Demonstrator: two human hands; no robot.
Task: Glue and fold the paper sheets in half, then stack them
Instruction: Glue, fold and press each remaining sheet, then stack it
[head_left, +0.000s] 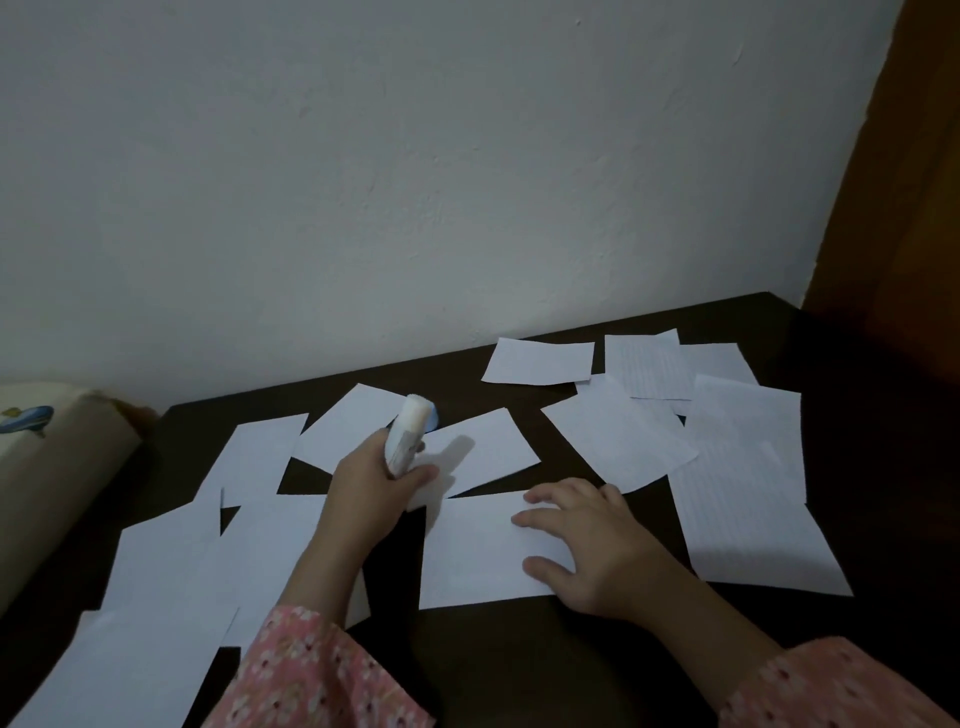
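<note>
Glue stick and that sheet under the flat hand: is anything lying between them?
Nothing visible does. The left hand holds the glue stick just beyond the sheet's far left corner, over another paper. The right hand rests on the sheet's right part, leaving its left part bare.

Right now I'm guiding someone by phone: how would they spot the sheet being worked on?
On the dark table, look near the front edge, between the two pink sleeves. The sheet lies there under the right hand, whose flat fingers press its right end. Unlike the scattered sheets around it, it alone has a hand on it.
</note>
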